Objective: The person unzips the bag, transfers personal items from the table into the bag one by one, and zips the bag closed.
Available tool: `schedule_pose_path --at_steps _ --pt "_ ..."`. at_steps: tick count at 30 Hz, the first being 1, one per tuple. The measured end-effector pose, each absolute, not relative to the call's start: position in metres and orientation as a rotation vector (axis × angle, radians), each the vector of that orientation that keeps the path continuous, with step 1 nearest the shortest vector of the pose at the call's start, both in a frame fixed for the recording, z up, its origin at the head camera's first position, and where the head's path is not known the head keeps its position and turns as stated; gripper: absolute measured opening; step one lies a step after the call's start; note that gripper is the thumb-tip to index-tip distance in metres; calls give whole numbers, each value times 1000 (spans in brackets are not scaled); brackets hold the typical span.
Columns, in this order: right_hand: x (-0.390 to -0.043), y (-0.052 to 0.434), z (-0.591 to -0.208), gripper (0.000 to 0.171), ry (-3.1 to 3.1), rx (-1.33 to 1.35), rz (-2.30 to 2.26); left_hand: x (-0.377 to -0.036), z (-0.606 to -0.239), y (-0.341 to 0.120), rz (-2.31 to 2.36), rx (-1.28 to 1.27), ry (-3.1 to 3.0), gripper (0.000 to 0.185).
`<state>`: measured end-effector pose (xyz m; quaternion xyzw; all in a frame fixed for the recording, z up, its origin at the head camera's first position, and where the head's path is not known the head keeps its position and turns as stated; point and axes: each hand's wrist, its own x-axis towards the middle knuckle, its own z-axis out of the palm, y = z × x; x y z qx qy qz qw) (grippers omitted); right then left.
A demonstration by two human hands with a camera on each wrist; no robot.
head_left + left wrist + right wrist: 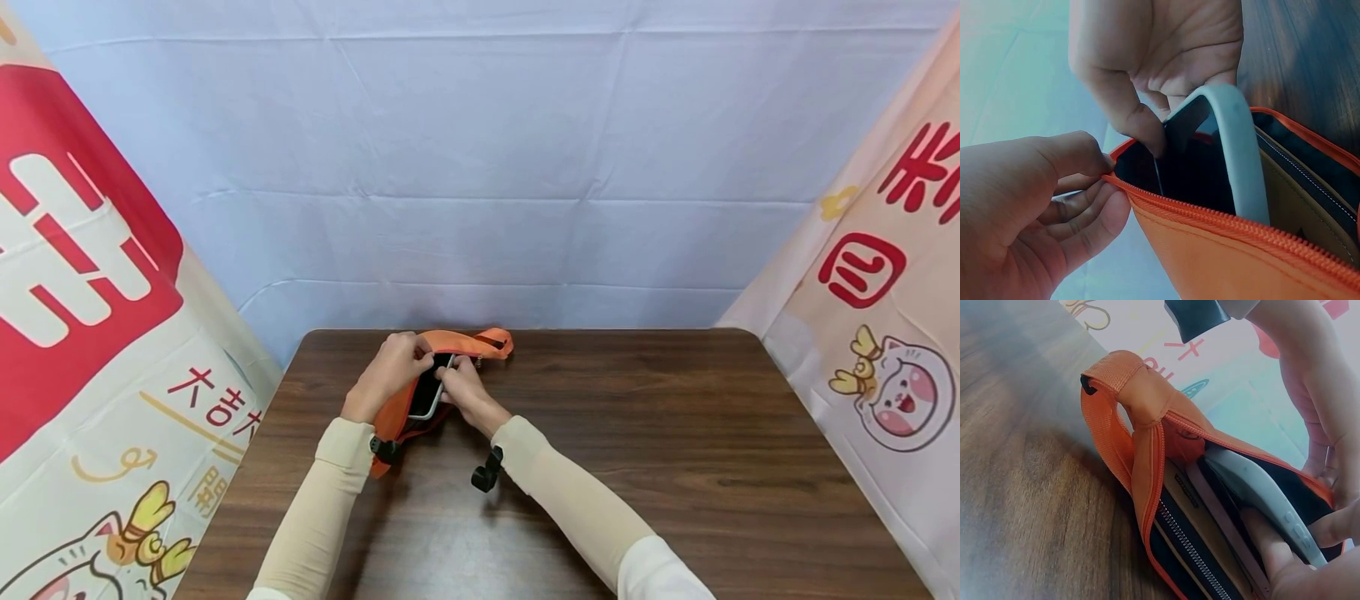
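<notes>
An orange zip bag (393, 414) lies at the back left of the table with its zipped mouth open. A phone in a pale grey case (1247, 162) sticks up out of that mouth, its lower part hidden inside. My right hand (467, 390) pinches the phone, with fingers on both sides of its edge in the right wrist view. With thumb and fingertips, my left hand (1041, 200) pinches the orange zip edge at one end of the opening. Beside the phone in the bag runs a thin pinkish edge (1232, 534).
An inner pocket with a metal zip (1194, 550) lines the bag. An orange strap (1107, 425) loops from its far end. The brown wood table (637, 433) stands before a pale cloth backdrop (480, 167), with printed cloths at either side.
</notes>
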<state>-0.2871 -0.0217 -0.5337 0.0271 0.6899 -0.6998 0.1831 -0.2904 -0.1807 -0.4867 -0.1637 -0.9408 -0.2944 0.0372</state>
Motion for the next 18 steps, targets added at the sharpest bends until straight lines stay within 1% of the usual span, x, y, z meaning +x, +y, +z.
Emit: schedule_pose_path --at_steps 7,13,18 --pt "-289 -25 -531 31 1947 69 -1979 -291 -486 -180 -899 -500 -2894 15" --pt "-291 -28 -530 14 1816 73 -2065 -292 -487 -180 -908 -499 -2892 15" --pt "-294 -30 -530 15 1700 91 -2114 -293 -487 -180 -910 -505 -2895 16"
